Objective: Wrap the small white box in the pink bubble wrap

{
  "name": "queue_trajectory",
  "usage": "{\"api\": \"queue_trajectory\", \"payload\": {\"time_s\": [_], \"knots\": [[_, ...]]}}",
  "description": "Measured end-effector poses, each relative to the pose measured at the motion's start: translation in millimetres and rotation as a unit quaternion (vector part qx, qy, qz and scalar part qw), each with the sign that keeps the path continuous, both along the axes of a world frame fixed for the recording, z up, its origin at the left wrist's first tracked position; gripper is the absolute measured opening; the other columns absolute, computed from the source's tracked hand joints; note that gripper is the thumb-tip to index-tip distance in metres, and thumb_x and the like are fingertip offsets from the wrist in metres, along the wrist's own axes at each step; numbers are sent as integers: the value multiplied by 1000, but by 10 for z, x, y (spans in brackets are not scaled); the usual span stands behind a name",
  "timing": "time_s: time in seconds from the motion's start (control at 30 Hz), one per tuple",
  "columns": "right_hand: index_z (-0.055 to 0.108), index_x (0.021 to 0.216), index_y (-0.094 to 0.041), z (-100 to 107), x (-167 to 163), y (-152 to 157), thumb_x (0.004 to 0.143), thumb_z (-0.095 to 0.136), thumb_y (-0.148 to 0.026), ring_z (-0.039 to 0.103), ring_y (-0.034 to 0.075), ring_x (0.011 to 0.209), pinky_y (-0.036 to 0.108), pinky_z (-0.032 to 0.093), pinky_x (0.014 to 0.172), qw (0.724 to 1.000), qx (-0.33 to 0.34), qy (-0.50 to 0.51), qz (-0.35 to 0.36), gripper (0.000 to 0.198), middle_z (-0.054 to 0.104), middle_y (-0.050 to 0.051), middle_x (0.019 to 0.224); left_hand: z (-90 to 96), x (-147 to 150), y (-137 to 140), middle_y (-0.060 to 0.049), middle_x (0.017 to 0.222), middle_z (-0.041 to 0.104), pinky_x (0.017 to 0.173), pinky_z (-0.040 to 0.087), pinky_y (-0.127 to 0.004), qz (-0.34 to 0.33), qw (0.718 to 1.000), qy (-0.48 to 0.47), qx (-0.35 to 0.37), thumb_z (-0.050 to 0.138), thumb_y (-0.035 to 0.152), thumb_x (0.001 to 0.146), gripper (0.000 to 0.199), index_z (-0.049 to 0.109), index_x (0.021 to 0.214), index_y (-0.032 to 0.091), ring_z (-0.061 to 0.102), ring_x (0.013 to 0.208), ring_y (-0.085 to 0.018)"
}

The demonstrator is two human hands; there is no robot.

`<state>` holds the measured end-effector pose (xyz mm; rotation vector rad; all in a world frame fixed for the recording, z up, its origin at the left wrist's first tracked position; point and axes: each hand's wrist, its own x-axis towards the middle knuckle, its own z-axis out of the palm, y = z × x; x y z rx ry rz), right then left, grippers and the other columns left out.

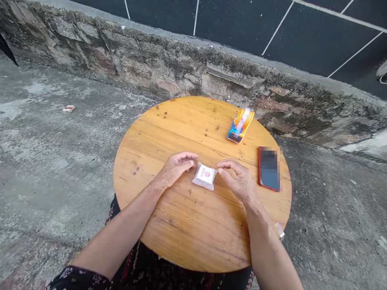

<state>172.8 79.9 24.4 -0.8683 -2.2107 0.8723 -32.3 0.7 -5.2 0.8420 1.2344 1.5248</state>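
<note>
A small white packet (206,175) with a red print lies in a clear, bubbly-looking wrap on the wooden table. At its upper left corner is my left hand (178,167), thumb and fingers curled together at the edge of the wrap. My right hand (237,179) pinches with thumb and forefinger at the packet's upper right corner. The printed face points up between both hands. How firmly the fingertips grip the wrap is hard to see.
On the round wooden table (193,225) stands a blue and yellow tape dispenser (241,125) at the back right. A red-cased phone (269,169) lies to the right. A clear scrap (279,230) sticks out at the right edge. A low stone wall (181,72) runs behind.
</note>
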Motion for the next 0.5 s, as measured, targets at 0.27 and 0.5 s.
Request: {"api": "queue_trajectory", "payload": {"time_s": [0.27,0.5], "knots": [[66,88,-23,-54,-98,-32,84,59,-27,64,20,91,35,49,86,999,6,36,-9,9,69,3,93,67,-2,-37,-5,87,70,76,47,-29,-46,998,35,-27,65,26,76,24,69,96,14,63,79,-17],[65,90,-24,-68,-149,-48,81,62,-25,64,21,94,36,50,86,999,-4,38,1,10,69,4,95,113,3,-52,-6,88,69,84,48,-31,-63,996,52,-32,59,25,79,26,66,101,13,63,84,-17]]}}
